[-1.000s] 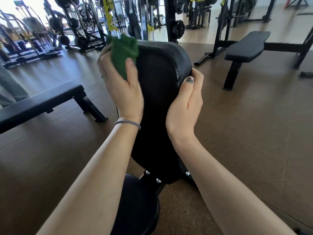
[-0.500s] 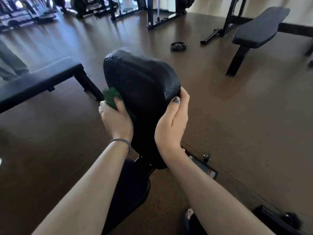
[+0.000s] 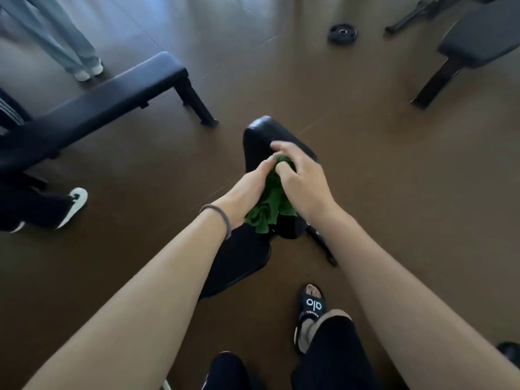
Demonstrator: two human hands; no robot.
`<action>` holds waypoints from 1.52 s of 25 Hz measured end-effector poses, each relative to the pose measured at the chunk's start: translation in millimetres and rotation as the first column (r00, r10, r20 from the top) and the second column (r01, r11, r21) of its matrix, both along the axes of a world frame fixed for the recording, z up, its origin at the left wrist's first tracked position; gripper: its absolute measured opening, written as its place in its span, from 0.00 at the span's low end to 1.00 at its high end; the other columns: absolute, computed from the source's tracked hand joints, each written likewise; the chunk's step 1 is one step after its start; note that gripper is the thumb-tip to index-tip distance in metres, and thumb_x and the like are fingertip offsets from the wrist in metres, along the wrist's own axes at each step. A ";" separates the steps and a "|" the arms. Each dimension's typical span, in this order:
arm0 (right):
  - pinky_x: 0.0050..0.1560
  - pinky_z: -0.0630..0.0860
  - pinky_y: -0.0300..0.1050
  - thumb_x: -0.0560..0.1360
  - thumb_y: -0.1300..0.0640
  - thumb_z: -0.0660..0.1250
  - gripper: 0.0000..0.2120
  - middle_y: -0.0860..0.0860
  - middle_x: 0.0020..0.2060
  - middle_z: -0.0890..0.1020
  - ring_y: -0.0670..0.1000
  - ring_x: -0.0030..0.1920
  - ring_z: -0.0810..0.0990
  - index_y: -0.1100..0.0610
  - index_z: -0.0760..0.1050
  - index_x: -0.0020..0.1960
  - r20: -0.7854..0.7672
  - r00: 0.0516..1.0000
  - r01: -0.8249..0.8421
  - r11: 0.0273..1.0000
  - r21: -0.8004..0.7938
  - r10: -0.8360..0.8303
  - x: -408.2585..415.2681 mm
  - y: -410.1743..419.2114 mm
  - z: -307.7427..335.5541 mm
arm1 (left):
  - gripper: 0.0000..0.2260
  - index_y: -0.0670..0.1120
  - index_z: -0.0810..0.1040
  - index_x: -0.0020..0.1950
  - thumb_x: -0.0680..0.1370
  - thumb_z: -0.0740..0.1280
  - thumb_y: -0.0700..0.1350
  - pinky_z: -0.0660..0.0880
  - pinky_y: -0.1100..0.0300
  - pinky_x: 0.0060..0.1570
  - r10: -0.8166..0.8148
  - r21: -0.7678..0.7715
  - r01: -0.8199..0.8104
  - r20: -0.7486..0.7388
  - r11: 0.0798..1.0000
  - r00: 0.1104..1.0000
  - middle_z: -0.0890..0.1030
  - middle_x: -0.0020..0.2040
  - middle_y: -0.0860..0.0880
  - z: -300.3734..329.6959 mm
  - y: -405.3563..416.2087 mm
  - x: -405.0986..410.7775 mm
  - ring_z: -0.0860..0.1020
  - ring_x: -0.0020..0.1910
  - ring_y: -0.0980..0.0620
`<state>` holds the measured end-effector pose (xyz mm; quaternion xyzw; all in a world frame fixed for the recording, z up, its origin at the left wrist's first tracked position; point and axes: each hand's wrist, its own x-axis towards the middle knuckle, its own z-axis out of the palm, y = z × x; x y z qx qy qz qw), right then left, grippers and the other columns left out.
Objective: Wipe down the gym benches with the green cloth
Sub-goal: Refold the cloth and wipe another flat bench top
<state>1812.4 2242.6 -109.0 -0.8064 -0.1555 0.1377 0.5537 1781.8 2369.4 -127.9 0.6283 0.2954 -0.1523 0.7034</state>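
The green cloth (image 3: pixel 270 202) is bunched between both my hands, in front of the upright black backrest (image 3: pixel 259 136) of the bench I stand over. My left hand (image 3: pixel 247 187) holds the cloth from the left. From the right, my right hand (image 3: pixel 301 178) curls its fingers over the cloth's top. A loose fold of cloth hangs down toward the round black seat pad (image 3: pixel 242 260). Most of the backrest is hidden behind my hands.
A flat black bench (image 3: pixel 112 97) stands at left, with two other people's legs and shoes (image 3: pixel 73 206) around it. Another bench (image 3: pixel 475 43) is at the upper right, a weight plate (image 3: pixel 342 32) on the brown floor nearby. My sandalled foot (image 3: pixel 312 305) is below.
My view has tilted down to the floor. The left hand slid the cloth from the backrest's top down its side; the right hand left the backrest's edge and now grasps the cloth too.
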 end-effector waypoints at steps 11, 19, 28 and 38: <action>0.40 0.79 0.44 0.76 0.62 0.66 0.02 0.50 0.39 0.81 0.49 0.40 0.82 0.56 0.75 0.46 -0.579 0.803 -0.084 0.989 0.125 0.141 64.0 -49.8 89.3 | 0.37 0.49 0.70 0.75 0.73 0.68 0.70 0.78 0.44 0.64 -0.284 -0.120 0.268 -0.147 0.956 0.947 0.82 0.65 0.45 114.7 -20.6 17.6 0.83 0.61 0.45; 0.56 0.82 0.53 0.80 0.55 0.67 0.12 0.58 0.50 0.86 0.57 0.51 0.86 0.63 0.81 0.54 -0.796 0.593 -0.134 0.990 0.052 0.122 175.1 -111.7 83.3 | 0.22 0.52 0.70 0.69 0.78 0.72 0.41 0.81 0.44 0.58 -0.379 0.050 0.404 -0.254 0.914 0.890 0.79 0.64 0.46 120.3 -79.6 120.5 0.82 0.60 0.47; 0.67 0.77 0.53 0.75 0.65 0.71 0.18 0.52 0.57 0.87 0.53 0.59 0.85 0.55 0.80 0.65 -0.766 0.572 -0.427 0.904 0.030 0.295 270.2 -115.5 79.7 | 0.14 0.47 0.80 0.62 0.80 0.60 0.41 0.82 0.46 0.57 -0.238 0.119 0.292 -0.335 0.949 0.912 0.84 0.57 0.45 111.3 -62.0 209.8 0.84 0.55 0.46; 0.56 0.83 0.55 0.77 0.64 0.69 0.20 0.54 0.53 0.87 0.55 0.52 0.87 0.48 0.78 0.66 -0.701 0.654 -0.484 0.869 -0.101 0.283 377.3 -64.5 84.1 | 0.24 0.54 0.71 0.73 0.79 0.70 0.43 0.78 0.53 0.61 -0.378 0.142 0.405 -0.180 0.903 0.908 0.80 0.64 0.50 91.3 -14.4 313.8 0.80 0.61 0.50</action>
